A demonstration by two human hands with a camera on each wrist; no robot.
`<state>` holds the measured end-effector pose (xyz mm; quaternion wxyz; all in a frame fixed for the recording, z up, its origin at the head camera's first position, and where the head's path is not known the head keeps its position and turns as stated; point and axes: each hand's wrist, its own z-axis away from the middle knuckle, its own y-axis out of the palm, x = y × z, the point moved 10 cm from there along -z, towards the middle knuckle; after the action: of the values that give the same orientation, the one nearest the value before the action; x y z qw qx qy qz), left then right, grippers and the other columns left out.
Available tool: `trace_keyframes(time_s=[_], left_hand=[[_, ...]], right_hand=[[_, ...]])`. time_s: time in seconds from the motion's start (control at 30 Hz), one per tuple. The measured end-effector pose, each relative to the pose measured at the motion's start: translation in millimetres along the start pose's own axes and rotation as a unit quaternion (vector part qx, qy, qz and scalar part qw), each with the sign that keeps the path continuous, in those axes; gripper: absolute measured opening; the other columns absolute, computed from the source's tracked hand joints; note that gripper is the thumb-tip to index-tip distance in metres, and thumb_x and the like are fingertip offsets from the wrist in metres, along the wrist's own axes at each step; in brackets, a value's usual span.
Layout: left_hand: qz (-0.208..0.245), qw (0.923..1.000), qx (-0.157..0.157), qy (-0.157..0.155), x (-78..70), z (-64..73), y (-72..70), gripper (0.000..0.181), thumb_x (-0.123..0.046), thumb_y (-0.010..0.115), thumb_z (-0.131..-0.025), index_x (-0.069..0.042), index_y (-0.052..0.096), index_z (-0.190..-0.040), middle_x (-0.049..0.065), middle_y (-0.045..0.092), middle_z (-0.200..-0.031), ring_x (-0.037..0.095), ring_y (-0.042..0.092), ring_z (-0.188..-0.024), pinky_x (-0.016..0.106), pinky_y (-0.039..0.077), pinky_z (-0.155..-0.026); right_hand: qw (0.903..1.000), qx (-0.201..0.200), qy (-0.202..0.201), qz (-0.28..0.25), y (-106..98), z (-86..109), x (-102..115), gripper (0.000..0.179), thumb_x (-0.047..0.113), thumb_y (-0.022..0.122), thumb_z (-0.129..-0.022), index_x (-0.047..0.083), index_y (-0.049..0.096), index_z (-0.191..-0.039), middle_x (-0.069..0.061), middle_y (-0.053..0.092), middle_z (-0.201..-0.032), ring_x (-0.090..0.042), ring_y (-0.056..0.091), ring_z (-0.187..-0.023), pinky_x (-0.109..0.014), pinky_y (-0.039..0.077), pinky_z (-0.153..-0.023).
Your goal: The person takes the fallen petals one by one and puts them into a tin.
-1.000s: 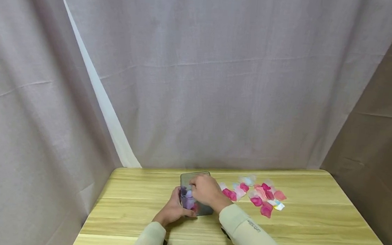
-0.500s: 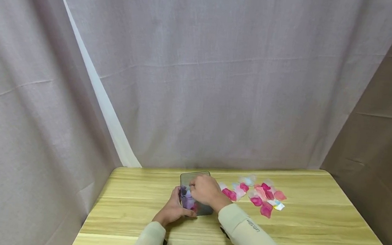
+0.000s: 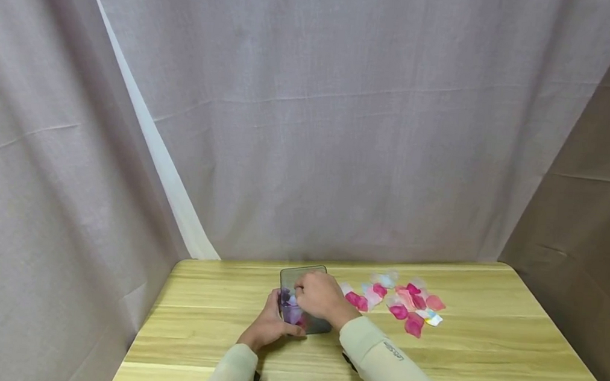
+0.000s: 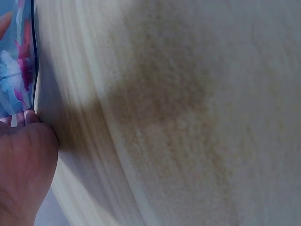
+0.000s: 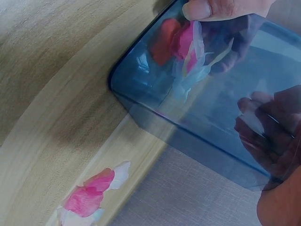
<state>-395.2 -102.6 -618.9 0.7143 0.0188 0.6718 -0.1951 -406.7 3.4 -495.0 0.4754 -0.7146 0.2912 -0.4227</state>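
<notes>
My left hand (image 3: 266,326) grips a clear blue-grey plastic box (image 3: 319,327) by its near left side, thumb over the rim. The box stands tilted on the table, its opening towards me. Inside lie several purple, white and pink artificial petals (image 3: 293,315). In the right wrist view a red petal (image 5: 164,42) shows beside the pink and white ones. My right hand (image 3: 322,295) reaches into the box with curled fingers. Through the wall, a pale petal (image 5: 254,120) appears pinched at its fingertips, partly hidden.
To the right of the box, several loose pink, red, white and pale blue petals (image 3: 414,324) lie scattered on the wooden table (image 3: 492,352). Grey curtains (image 3: 362,159) hang right behind the table's back edge and along its sides.
The petals in the box have shifted slightly downward beside my right fingers. Both hands and the box stay almost where they were; the loose petals on the table have not moved.
</notes>
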Motion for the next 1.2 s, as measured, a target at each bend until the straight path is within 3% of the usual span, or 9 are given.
trace_keyframes(time_s=[0.17,0.3,0.4,0.53,0.63,0.73,0.87,1.07,1.2], left_hand=[[-0.004,1.0,0.001,0.0,-0.5,-0.2,0.6,0.109,-0.011,0.096,-0.069,-0.008,0.03,-0.155,0.018,0.049,-0.152,0.033,0.051,-0.138,0.063,0.029,-0.128],[-0.009,0.9999,0.006,-0.005,-2.6,-0.7,0.1,0.111,-0.012,0.097,-0.069,-0.008,0.028,-0.156,0.017,0.048,-0.152,0.033,0.051,-0.138,0.063,0.03,-0.128],[-0.014,0.9999,0.007,-0.008,-5.0,-1.1,-1.0,0.112,-0.016,0.097,-0.071,-0.009,0.027,-0.158,0.016,0.048,-0.152,0.033,0.05,-0.14,0.064,0.03,-0.128],[-0.019,0.9997,0.006,-0.012,-5.8,-0.2,-2.0,0.112,-0.018,0.097,-0.072,-0.01,0.027,-0.158,0.015,0.048,-0.152,0.033,0.05,-0.14,0.062,0.032,-0.128],[-0.024,0.9996,0.005,-0.014,-3.4,1.8,-1.8,0.112,-0.018,0.098,-0.071,-0.01,0.028,-0.157,0.017,0.048,-0.153,0.034,0.051,-0.139,0.063,0.033,-0.126],[-0.028,0.9996,0.003,-0.008,-1.8,2.4,-0.6,0.111,-0.019,0.098,-0.071,-0.009,0.029,-0.157,0.019,0.045,-0.155,0.036,0.047,-0.143,0.063,0.03,-0.127],[-0.032,0.9995,0.001,-0.001,-2.1,1.2,1.1,0.109,-0.017,0.096,-0.072,-0.007,0.029,-0.157,0.02,0.046,-0.155,0.036,0.045,-0.145,0.062,0.028,-0.128],[-0.021,0.9998,0.003,-0.001,-2.1,1.3,-0.1,0.104,-0.01,0.095,-0.071,-0.007,0.031,-0.153,0.018,0.05,-0.148,0.036,0.049,-0.141,0.062,0.033,-0.126],[-0.023,0.9997,-0.002,0.0,-2.2,1.4,-1.0,0.101,-0.012,0.097,-0.07,-0.006,0.034,-0.15,0.018,0.05,-0.147,0.036,0.049,-0.141,0.062,0.034,-0.126]], right_hand=[[1.0,0.0,0.001,-0.007,0,1.1,-1,0.033,0.019,0.057,-0.098,0.02,0.059,-0.066,0.004,0.051,-0.062,-0.008,0.038,-0.058,-0.025,0.038,-0.059],[0.9995,-0.007,0.007,-0.031,-3,1.4,-3,0.026,0.021,0.058,-0.101,0.013,0.082,-0.094,-0.004,0.075,-0.078,-0.009,0.045,-0.059,-0.029,0.049,-0.063],[0.998,-0.024,0.01,-0.058,-8,2.3,-4,0.03,0.023,0.059,-0.103,0.013,0.083,-0.118,-0.007,0.083,-0.109,-0.016,0.068,-0.081,-0.04,0.062,-0.085],[0.9913,-0.08,-0.021,-0.102,-22,17.1,5,0.028,0.022,0.06,-0.104,0.009,0.081,-0.118,-0.007,0.08,-0.124,-0.029,0.072,-0.12,-0.051,0.057,-0.109],[0.9763,-0.151,-0.106,-0.113,-36,46.2,25,0.021,0.015,0.065,-0.101,0.008,0.082,-0.111,-0.005,0.081,-0.115,-0.024,0.073,-0.114,-0.046,0.06,-0.105],[0.9474,-0.22,-0.211,-0.096,-48,85.0,47,0.015,0.007,0.07,-0.093,0.011,0.081,-0.101,0.001,0.081,-0.101,-0.016,0.073,-0.1,-0.036,0.063,-0.096],[0.9209,-0.249,-0.291,-0.074,-55,124.4,64,0.018,0.003,0.072,-0.086,0.016,0.079,-0.097,0.006,0.078,-0.095,-0.009,0.071,-0.095,-0.025,0.061,-0.093],[0.9225,-0.236,-0.294,-0.082,-50,145.9,60,0.021,0.001,0.075,-0.082,0.015,0.079,-0.098,0.006,0.078,-0.095,-0.008,0.071,-0.094,-0.019,0.059,-0.091],[0.9397,-0.224,-0.246,-0.078,-38,147.1,33,0.019,0.002,0.075,-0.085,0.015,0.08,-0.098,0.006,0.077,-0.094,-0.006,0.069,-0.091,-0.018,0.06,-0.085]])
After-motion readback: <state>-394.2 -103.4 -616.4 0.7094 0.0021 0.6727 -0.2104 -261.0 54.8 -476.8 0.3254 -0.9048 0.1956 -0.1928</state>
